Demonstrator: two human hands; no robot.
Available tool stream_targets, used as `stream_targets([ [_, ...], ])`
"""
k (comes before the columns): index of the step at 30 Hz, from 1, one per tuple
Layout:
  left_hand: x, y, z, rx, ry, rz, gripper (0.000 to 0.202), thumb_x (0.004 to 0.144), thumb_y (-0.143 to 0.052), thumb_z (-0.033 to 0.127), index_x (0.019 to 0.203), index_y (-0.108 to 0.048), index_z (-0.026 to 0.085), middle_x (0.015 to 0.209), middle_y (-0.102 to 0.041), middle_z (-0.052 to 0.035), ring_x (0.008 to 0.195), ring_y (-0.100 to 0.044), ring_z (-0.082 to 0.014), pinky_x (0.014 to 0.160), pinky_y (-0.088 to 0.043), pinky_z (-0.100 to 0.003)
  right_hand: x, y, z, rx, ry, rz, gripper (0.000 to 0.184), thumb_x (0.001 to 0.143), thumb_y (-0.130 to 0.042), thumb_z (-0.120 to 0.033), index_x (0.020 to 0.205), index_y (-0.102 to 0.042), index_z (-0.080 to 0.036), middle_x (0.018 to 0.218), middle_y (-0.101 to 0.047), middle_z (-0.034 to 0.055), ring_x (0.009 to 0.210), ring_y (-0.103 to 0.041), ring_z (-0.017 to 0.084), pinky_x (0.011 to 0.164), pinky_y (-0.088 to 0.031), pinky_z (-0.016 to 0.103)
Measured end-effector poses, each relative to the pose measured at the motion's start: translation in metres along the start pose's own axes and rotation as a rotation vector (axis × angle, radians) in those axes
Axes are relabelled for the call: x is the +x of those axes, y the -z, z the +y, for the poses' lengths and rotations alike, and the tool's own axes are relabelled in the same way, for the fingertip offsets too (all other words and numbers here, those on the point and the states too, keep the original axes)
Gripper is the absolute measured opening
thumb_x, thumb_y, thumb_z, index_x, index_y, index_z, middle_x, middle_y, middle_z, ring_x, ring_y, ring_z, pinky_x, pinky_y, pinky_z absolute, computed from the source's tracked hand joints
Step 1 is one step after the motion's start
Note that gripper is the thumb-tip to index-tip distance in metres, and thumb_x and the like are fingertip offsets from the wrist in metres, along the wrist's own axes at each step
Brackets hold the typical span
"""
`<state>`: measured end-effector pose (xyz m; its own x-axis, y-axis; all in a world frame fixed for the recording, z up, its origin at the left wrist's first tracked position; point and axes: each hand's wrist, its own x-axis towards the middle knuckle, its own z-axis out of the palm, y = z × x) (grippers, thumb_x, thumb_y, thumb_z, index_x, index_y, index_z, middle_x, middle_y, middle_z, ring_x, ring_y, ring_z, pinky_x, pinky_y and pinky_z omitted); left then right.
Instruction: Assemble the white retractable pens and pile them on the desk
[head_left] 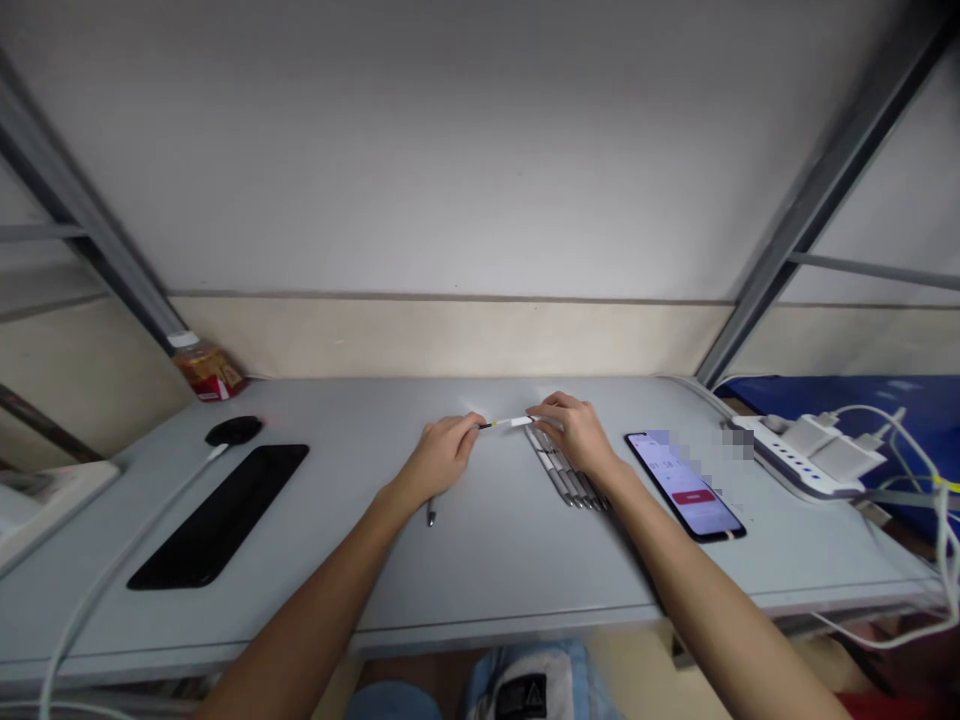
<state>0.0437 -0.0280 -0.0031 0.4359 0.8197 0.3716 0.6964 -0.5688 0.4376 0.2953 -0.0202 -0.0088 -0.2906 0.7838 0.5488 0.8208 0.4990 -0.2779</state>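
Both of my hands meet near the middle of a grey table (480, 560). My left hand (442, 455) is closed and pinches the dark end of a thin white pen-like stick (510, 422). My right hand (574, 432) is closed on the stick's other end. Under my right hand lies a row of several grey and white pens (564, 478). A small dark part (430, 516) lies on the table just below my left wrist.
A phone (686, 485) with a lit screen lies right of my right arm. A white power strip (806, 455) with plugs and cables sits at the far right. A black flat pad (221, 515), a black round mouse (234, 430) and a jar (206, 368) are at the left.
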Motion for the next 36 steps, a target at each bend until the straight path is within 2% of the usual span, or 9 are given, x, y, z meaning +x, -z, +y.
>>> stream_targets([
  [7,-0.001,0.004,0.002,-0.008,-0.013,-0.05,0.028,0.095,-0.035,0.03,0.111,-0.058,0.025,0.1,-0.068,-0.0032,0.092,-0.061,-0.0184,0.084,-0.044,-0.031,-0.001,-0.001,-0.008,0.069,0.068,-0.022,0.024,0.09,-0.058,-0.023,0.111,-0.068,-0.027,0.095,-0.063,0.0058,0.081,-0.059,0.016,0.076,-0.039,0.028],
  [13,-0.002,0.0,0.009,-0.017,0.038,-0.115,0.026,0.095,-0.034,0.03,0.105,-0.056,0.022,0.077,-0.062,0.0003,0.071,-0.057,-0.0155,0.071,-0.042,-0.028,-0.002,-0.005,-0.015,0.154,0.113,-0.101,0.025,0.089,-0.06,-0.022,0.112,-0.067,-0.026,0.095,-0.062,0.006,0.086,-0.058,0.017,0.077,-0.039,0.027],
  [16,-0.003,-0.002,0.009,-0.015,0.021,-0.136,0.024,0.094,-0.036,0.031,0.097,-0.058,0.021,0.075,-0.061,0.0002,0.069,-0.055,-0.0153,0.067,-0.041,-0.027,-0.003,-0.006,-0.02,0.197,0.11,-0.119,0.028,0.086,-0.062,-0.019,0.114,-0.063,-0.023,0.096,-0.064,0.0058,0.088,-0.058,0.017,0.079,-0.039,0.028],
  [21,-0.003,-0.003,0.007,-0.018,-0.038,-0.141,0.026,0.095,-0.036,0.031,0.094,-0.06,0.021,0.081,-0.064,-0.0013,0.076,-0.057,-0.0159,0.072,-0.041,-0.028,-0.002,-0.003,-0.023,0.246,0.113,-0.121,0.011,0.084,-0.063,-0.016,0.095,-0.067,-0.02,0.089,-0.065,0.0052,0.084,-0.057,0.017,0.076,-0.039,0.028],
  [25,-0.003,-0.002,0.007,-0.025,-0.069,-0.135,0.028,0.096,-0.034,0.031,0.092,-0.061,0.02,0.082,-0.064,-0.001,0.076,-0.057,-0.0157,0.074,-0.041,-0.028,0.0,0.002,-0.025,0.322,0.126,-0.091,0.011,0.083,-0.064,-0.016,0.092,-0.068,-0.019,0.088,-0.066,0.0049,0.083,-0.058,0.017,0.076,-0.041,0.027],
  [28,-0.003,0.0,0.007,-0.031,-0.059,-0.128,0.029,0.096,-0.034,0.03,0.09,-0.06,0.02,0.081,-0.063,-0.001,0.074,-0.056,-0.0155,0.072,-0.041,-0.028,0.0,0.007,-0.029,0.424,0.089,-0.097,0.011,0.084,-0.064,-0.018,0.093,-0.07,-0.019,0.089,-0.067,0.0049,0.083,-0.06,0.016,0.076,-0.042,0.027],
  [33,-0.005,0.003,0.014,-0.025,-0.089,-0.157,0.028,0.097,-0.033,0.03,0.096,-0.06,0.02,0.089,-0.064,-0.0035,0.084,-0.056,-0.0176,0.08,-0.041,-0.031,0.001,0.012,-0.032,0.7,-0.073,-0.191,0.019,0.084,-0.063,-0.033,0.091,-0.07,-0.017,0.089,-0.07,0.0051,0.082,-0.062,0.017,0.072,-0.045,0.026],
  [36,-0.005,0.002,0.019,-0.019,-0.106,-0.117,0.029,0.097,-0.032,0.029,0.098,-0.059,0.02,0.094,-0.063,-0.0049,0.088,-0.055,-0.0185,0.083,-0.04,-0.033,0.001,0.013,-0.031,0.733,-0.14,-0.236,0.027,0.086,-0.059,-0.04,0.085,-0.069,-0.016,0.074,-0.067,0.0029,0.069,-0.058,0.014,0.064,-0.043,0.024],
])
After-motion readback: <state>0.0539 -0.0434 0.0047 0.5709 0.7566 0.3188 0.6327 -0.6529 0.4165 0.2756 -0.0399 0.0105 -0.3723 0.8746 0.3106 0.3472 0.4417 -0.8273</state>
